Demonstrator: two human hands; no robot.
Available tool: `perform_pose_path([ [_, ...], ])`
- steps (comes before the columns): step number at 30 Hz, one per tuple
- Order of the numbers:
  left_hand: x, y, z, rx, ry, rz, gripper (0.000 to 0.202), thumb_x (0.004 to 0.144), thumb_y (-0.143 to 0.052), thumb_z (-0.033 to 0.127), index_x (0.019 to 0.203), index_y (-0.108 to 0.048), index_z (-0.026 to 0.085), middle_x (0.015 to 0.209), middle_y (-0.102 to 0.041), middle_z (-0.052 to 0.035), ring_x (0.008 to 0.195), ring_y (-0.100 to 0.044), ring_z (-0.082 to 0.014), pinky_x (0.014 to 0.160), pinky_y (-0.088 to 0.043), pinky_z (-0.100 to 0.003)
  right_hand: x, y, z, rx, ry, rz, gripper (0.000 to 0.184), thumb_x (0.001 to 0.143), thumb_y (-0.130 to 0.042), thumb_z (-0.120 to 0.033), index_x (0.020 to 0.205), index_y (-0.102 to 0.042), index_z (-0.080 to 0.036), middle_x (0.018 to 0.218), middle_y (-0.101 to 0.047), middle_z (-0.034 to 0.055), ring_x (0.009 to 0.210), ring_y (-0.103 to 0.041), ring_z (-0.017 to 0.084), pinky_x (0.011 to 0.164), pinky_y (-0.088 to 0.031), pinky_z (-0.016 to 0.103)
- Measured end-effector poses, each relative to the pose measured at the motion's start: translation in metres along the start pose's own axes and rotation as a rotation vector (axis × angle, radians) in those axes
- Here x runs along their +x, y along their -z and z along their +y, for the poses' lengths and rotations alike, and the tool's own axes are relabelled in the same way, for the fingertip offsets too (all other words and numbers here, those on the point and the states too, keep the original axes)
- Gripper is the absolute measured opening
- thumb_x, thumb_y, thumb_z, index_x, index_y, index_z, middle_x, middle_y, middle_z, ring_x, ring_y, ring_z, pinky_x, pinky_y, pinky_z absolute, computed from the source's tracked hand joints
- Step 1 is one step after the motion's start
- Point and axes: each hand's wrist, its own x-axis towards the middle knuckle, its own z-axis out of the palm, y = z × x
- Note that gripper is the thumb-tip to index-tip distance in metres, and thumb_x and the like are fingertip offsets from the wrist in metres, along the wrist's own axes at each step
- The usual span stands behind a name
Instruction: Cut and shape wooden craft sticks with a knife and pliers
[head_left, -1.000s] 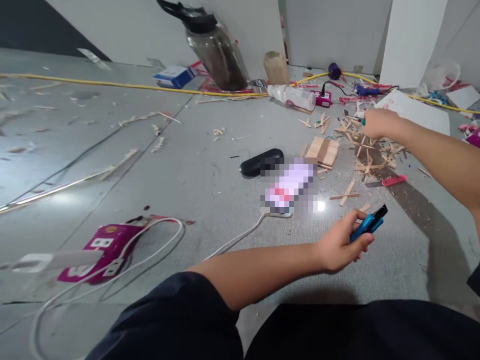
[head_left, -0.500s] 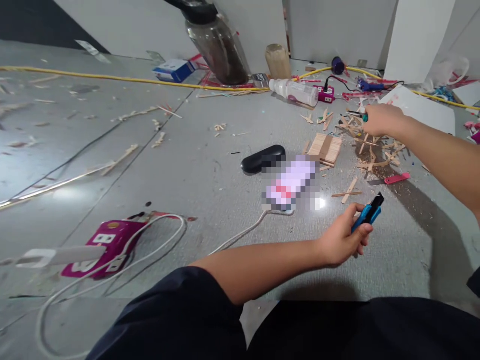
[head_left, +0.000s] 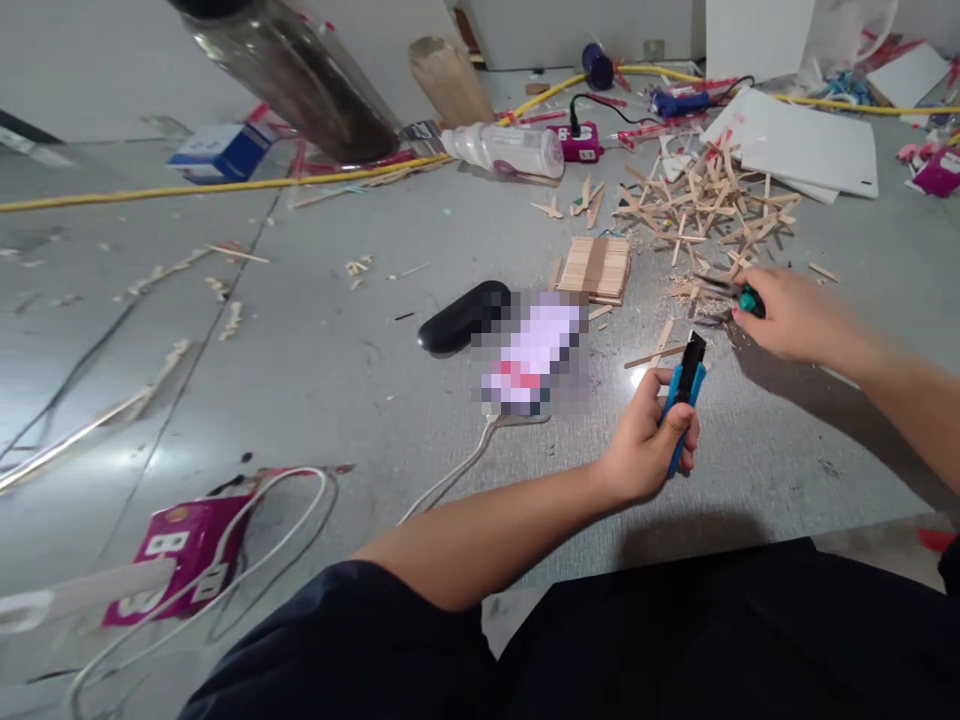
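In my left hand [head_left: 651, 435] is a blue utility knife [head_left: 684, 395], gripped around its handle with the black tip pointing up and away. My right hand [head_left: 795, 315] is closed on pliers [head_left: 718, 287] with green-and-black handles, their jaws pointing left. Beneath the pliers, by my right fingertips, a metal blade [head_left: 712, 322] lies low over wood shavings; its handle is mostly hidden. Two crossed wooden sticks [head_left: 656, 355] lie just beyond the blue knife. Farther back are a stack of flat wooden sticks [head_left: 596, 268] and a heap of loose sticks [head_left: 712, 200].
A blurred-out phone [head_left: 536, 350] on a white cable [head_left: 450, 475] lies left of my hands, beside a black case [head_left: 465, 315]. Behind stand a large dark bottle [head_left: 300, 80] and a lying clear bottle [head_left: 502, 150]. A magenta power strip [head_left: 180, 550] sits at left.
My right hand has come back toward me from the stick heap with the pliers, down to where the pink-handled knife lay. My left hand's knife is more upright. The view has shifted right.
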Motion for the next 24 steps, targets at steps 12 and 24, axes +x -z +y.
perform_pose_path([
  [12, -0.012, 0.0, 0.01, -0.013, -0.053, -0.032, 0.044, 0.116, -0.07, 0.064, 0.121, -0.044, 0.029, 0.079, -0.077, 0.007, 0.05, -0.069, -0.0094, 0.05, -0.058, -0.018, -0.03, -0.047, 0.03, 0.067, -0.019, 0.117, 0.045, 0.106, -0.066, -0.055, 0.141, -0.074, -0.028, 0.143, -0.068, 0.0209, 0.141, -0.061, 0.049, 0.121, -0.048, 0.073],
  [24, -0.03, -0.036, 0.034, -0.049, -0.098, 0.219, 0.042, 0.098, -0.097, 0.052, 0.108, -0.069, 0.022, 0.102, -0.069, 0.0004, 0.089, -0.066, -0.01, 0.087, -0.061, -0.023, -0.077, -0.034, -0.023, 0.24, 0.494, -0.271, 0.027, 0.105, -0.066, -0.06, 0.111, -0.085, -0.042, 0.102, -0.078, 0.0059, 0.095, -0.065, 0.03, 0.097, -0.056, 0.055],
])
